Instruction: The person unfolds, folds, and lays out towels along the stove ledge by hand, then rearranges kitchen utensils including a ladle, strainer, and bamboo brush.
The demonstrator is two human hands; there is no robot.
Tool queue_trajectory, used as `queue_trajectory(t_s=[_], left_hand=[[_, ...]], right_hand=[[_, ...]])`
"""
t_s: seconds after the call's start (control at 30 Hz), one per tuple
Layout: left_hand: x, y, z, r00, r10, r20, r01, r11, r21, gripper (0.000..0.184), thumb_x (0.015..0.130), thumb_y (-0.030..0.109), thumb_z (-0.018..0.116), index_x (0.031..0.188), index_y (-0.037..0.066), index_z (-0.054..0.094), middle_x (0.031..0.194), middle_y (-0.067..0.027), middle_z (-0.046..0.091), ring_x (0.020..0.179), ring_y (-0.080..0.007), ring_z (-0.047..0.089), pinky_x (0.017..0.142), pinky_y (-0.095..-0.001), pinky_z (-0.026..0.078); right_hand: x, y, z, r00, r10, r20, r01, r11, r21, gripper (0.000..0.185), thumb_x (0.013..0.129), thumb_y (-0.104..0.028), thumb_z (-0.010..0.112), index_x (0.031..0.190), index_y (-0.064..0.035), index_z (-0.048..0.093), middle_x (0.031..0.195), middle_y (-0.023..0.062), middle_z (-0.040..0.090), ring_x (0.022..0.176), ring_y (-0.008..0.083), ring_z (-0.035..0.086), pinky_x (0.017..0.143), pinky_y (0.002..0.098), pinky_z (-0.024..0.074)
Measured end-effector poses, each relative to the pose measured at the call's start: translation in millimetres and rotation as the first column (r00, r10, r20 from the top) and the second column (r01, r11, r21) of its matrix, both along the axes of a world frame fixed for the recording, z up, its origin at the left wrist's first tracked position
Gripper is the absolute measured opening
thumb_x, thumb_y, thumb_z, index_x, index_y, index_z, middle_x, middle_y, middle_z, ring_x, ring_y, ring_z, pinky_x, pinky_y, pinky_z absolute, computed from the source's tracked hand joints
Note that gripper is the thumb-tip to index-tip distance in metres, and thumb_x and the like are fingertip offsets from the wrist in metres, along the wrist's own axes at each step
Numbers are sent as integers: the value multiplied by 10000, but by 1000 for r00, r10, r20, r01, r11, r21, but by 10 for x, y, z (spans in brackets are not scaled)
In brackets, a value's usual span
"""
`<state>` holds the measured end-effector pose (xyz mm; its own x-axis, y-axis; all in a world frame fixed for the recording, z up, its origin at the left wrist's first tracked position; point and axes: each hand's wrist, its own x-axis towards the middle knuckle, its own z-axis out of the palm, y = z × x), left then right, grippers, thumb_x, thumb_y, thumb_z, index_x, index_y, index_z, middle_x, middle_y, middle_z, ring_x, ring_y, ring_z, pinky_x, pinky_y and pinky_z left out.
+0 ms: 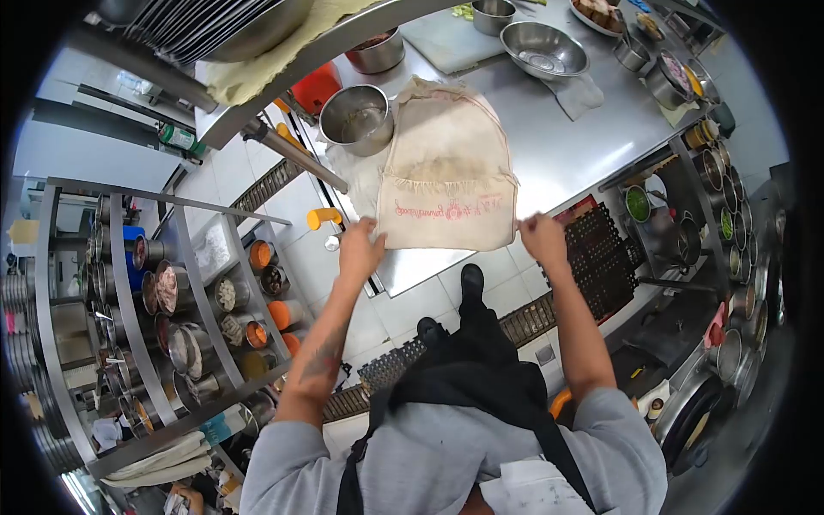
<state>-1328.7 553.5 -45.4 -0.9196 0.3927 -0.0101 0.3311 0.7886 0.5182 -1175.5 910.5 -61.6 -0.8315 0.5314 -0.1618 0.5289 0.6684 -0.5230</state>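
A beige cloth [451, 154] with red printing and a frayed fringe across it lies folded on the steel table [549, 146]. Its near edge reaches the table's front. My left hand [361, 247] is at the near left corner of the cloth, fingers closed on the edge. At the near right corner, my right hand [543, 239] pinches the other side of the cloth. Between the two hands the near edge is stretched nearly straight. A steel pot [356, 120] stands just left of the cloth, on another pale cloth [359, 176].
Beyond the cloth are a steel bowl [545, 50], a white cutting board [451, 39] and several pots. An overhead shelf [318, 43] crosses the upper left. Racks of food containers [176, 287] stand at left. Pans and a stove area [661, 326] are at right.
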Motion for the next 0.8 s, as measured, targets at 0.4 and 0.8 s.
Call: queue_trajectory(t_s=[0.4,0.8], left_hand=[[589,-141,-210,889,316,332,-384,908,166,177,830,148,757,878,-1,675,704,-70,676,633,-156,629,646,-304,523],[-354,1067,541,844,-384,-375,366,923,-120,146,868,154,658,998,91,684,885,-107,676,874,-298,650,777,-440,434]], right_hand=[[445,-154,-342,948,-229,223,298,384,-874,380,873,-243,781,1113,-5,606,955,82,663,945,156,654,774,326,554],[-1206,126,141,920,141,-367,-56,971,233,224,896,-238,662,950,-20,665,885,166,665,850,381,653,753,480,524]])
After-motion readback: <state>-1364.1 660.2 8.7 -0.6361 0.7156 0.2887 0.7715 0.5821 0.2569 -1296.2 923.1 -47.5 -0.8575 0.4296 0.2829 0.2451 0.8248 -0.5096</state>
